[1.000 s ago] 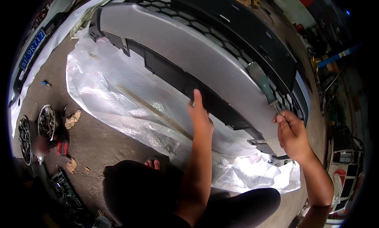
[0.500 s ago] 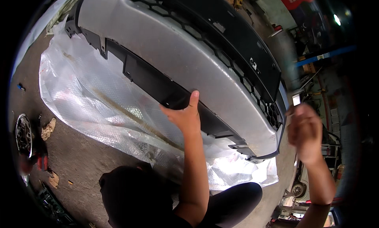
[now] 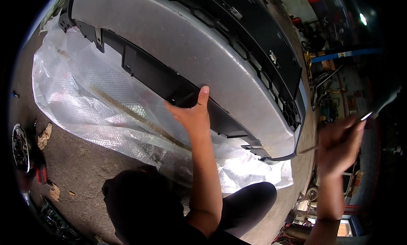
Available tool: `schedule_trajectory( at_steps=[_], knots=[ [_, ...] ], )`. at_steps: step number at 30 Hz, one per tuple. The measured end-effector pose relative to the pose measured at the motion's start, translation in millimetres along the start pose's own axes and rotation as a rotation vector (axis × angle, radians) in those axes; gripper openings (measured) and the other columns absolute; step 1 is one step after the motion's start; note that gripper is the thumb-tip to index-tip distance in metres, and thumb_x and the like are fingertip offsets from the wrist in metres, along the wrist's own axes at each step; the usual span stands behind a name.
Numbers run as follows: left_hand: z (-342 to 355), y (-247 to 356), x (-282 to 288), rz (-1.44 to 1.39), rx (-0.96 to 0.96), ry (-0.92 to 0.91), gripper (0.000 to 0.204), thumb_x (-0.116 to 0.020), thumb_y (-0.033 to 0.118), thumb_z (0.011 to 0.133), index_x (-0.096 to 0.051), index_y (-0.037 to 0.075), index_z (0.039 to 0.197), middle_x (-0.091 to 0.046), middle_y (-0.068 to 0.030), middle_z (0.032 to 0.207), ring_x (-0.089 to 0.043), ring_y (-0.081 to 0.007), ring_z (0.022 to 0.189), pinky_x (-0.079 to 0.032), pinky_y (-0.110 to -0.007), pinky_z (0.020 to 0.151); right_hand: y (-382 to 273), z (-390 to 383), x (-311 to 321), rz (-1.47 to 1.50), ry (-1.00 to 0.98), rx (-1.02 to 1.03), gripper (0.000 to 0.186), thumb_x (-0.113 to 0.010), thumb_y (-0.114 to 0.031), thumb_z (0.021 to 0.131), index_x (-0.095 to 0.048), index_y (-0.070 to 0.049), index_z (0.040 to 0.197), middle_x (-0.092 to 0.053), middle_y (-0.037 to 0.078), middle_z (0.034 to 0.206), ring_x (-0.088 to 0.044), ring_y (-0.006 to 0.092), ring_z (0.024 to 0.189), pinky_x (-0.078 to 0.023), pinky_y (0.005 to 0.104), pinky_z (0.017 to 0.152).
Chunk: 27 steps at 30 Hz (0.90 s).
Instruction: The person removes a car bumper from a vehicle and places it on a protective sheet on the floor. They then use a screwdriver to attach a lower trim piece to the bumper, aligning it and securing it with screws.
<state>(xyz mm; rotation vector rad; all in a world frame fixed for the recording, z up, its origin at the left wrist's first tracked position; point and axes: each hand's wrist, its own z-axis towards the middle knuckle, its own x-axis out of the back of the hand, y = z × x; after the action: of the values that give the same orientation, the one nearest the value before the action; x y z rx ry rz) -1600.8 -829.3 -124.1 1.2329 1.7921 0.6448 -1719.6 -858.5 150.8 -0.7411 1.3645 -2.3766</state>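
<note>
A silver and black car bumper (image 3: pixel 182 50) lies on its back across a sheet of bubble wrap (image 3: pixel 85 113) spread over the bare floor (image 3: pixel 85 164), with a black honeycomb grille (image 3: pixel 263 77) along its far side. The left hand (image 3: pixel 190 115) clasps the near edge, thumb and forefinger spread wide apart: the thumb rests up against the silver face and the forefinger lies along the black lower strip (image 3: pixel 159 82), while the other fingertips are hidden behind it. Out past the bumper's right end, apart from it, the right hand (image 3: pixel 339 147) is raised and closed round the shaft of a screwdriver (image 3: pixel 367 116), whose greenish handle sticks out to the upper right; both are blurred.

On the floor at far left sits a round, bright-rimmed dish (image 3: pixel 28 154); dark pieces fill it, too dim to identify. Below it, near the picture's lower left, a dark green tool case (image 3: pixel 61 226) stands open, its contents lost in shadow. A crumpled brown scrap (image 3: pixel 45 136) lies just beside the dish, and a red object (image 3: pixel 41 174) below it.
</note>
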Motion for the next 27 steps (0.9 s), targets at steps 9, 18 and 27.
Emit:
schedule_trajectory(
  at_steps=[9,18,27],
  knots=[
    [4,-3,11,-0.217,0.157,-0.098,0.101,-0.072,0.049,0.082,-0.011,0.008,0.152,-0.039,-0.0161,0.141,-0.042,-0.0274,0.127,-0.036,-0.041,0.102,30,-12,22,0.037,-0.066,-0.479,0.037,-0.032,-0.038,0.104,-0.04,-0.01,0.082,-0.026,-0.002,0.048,-0.02,0.0092,0.033,-0.016,0.0265,0.03],
    [28,-43,0,-0.711,0.483,-0.28,0.059,-0.035,0.051,0.098,-0.047,0.009,0.139,-0.055,-0.0124,0.132,-0.051,-0.0265,0.124,-0.039,-0.043,0.106,72,-41,105,0.183,0.151,-0.369,0.039,-0.034,-0.043,0.105,-0.038,-0.012,0.081,-0.031,-0.002,0.054,-0.021,0.0088,0.039,-0.019,0.0253,0.037],
    [70,-188,100,-0.655,0.578,-0.657,0.048,-0.039,0.046,0.1,-0.054,0.009,0.127,-0.061,-0.009,0.119,-0.06,-0.0283,0.101,-0.05,-0.047,0.091,73,-57,213,-1.255,-0.132,-0.511,0.023,-0.052,-0.016,0.097,-0.05,0.004,0.086,-0.051,0.022,0.076,-0.049,0.035,0.068,-0.039,0.0393,0.062]
  ],
)
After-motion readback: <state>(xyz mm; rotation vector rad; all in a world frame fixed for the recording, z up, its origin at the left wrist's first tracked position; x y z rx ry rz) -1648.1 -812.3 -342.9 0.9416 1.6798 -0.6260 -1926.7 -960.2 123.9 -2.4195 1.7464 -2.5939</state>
